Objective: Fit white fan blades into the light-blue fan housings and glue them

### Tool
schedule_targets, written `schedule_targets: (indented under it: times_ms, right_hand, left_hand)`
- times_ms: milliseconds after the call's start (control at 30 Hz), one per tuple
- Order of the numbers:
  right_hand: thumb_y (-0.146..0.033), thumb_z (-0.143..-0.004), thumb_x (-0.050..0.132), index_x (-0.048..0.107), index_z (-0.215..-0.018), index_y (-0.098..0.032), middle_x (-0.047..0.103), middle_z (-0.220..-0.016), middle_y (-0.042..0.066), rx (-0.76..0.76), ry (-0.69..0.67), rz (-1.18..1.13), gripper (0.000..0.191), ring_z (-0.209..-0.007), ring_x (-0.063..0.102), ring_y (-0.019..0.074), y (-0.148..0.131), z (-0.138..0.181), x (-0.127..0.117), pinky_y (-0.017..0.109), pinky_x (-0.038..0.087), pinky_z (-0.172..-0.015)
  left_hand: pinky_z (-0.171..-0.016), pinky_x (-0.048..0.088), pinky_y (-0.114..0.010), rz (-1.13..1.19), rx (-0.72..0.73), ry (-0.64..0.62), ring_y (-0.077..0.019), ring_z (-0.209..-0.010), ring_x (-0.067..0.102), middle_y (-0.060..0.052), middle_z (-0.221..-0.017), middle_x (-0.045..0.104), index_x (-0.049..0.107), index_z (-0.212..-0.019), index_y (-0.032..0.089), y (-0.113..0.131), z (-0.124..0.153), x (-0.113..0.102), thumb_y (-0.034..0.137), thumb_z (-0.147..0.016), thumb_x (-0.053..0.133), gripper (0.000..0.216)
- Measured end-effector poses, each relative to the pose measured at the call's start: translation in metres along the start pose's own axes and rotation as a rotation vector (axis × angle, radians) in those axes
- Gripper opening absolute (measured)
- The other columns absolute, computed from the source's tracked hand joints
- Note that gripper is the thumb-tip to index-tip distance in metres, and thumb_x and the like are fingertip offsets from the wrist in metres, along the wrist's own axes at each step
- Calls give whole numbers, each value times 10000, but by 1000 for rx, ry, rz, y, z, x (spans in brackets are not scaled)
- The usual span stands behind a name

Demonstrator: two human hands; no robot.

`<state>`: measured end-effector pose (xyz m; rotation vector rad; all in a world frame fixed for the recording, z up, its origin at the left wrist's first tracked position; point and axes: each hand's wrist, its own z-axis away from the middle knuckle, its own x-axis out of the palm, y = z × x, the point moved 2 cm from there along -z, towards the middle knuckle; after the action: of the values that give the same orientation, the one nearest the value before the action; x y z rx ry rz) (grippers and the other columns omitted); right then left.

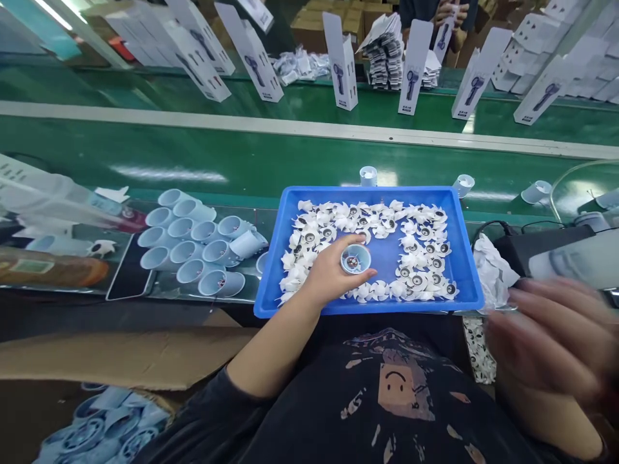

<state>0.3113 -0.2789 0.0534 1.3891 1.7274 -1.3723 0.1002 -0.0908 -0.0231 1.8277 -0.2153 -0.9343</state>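
My left hand (333, 267) is closed around a light blue cylindrical housing (346, 263), held over the blue tray. Its open end faces up, and small metal and reddish parts show inside. Below it, the blue tray (367, 309) carries many small white fan blades (425, 280), some with dark round hubs showing. Smeared by motion, my right hand (551, 341) is off to the right of the tray, close to a crumpled white plastic bag (493, 274). Whether it holds anything is not visible.
Several light blue housings (193, 241) stand grouped left of the tray, with more in a cardboard box (126, 354) below. Beyond the tray runs a green conveyor (242, 148) carrying more housings and upright white cartons (341, 77). A co-worker's hands (452, 16) hold a carton across it.
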Motion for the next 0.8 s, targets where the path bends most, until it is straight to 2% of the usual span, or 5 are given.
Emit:
schedule_targets:
  times_ms: [33, 100, 267, 567, 800]
  right_hand:
    - [-390, -954, 495, 646, -1104, -378, 656, -979, 52, -20, -47, 91, 213, -951, 600, 301, -2, -7, 12, 504, 479, -834]
    - [-210, -962, 476, 668, -1121, -251, 635, -1139, 86, -43, -333, 387, 252, -1026, 587, 272, 3, -23, 41, 420, 464, -875]
    - [-86, -919, 519, 684, -972, -146, 634, -1012, 99, -28, -611, 581, 183, -894, 614, 233, 25, -50, 84, 329, 472, -747]
    - [-308, -987, 588, 623, -1085, -135, 620, -1078, 70, 157, -784, 663, 202, -976, 613, 203, 16, -64, 90, 400, 530, -877]
    - [-337, -986, 591, 614, -1107, -137, 620, -1074, 71, 434, -739, 545, 234, -964, 618, 201, 11, -71, 99, 402, 538, -872]
  left_hand:
    - [-952, 497, -464, -23, 11, -14, -297, -1044, 652, -91, -1084, 694, 576, -1144, 211, 2, 0, 0, 481, -708, 748, 540]
    - [-965, 488, -469, -55, 18, -43, -304, -1070, 641, -92, -1121, 687, 580, -1147, 219, 4, 0, 1, 461, -709, 751, 530]
    - [-951, 494, -451, -88, 29, -71, -303, -1080, 638, -70, -1166, 677, 585, -1113, 238, 6, 1, 1, 416, -699, 774, 489]
    - [-923, 498, -459, -163, 22, -100, -317, -1079, 637, -83, -1157, 677, 569, -1074, 221, 11, -2, 1, 352, -701, 802, 458]
    - [-952, 488, -457, -144, 15, -97, -312, -1110, 613, -80, -1184, 654, 544, -1101, 231, 8, -1, 3, 351, -699, 789, 486]
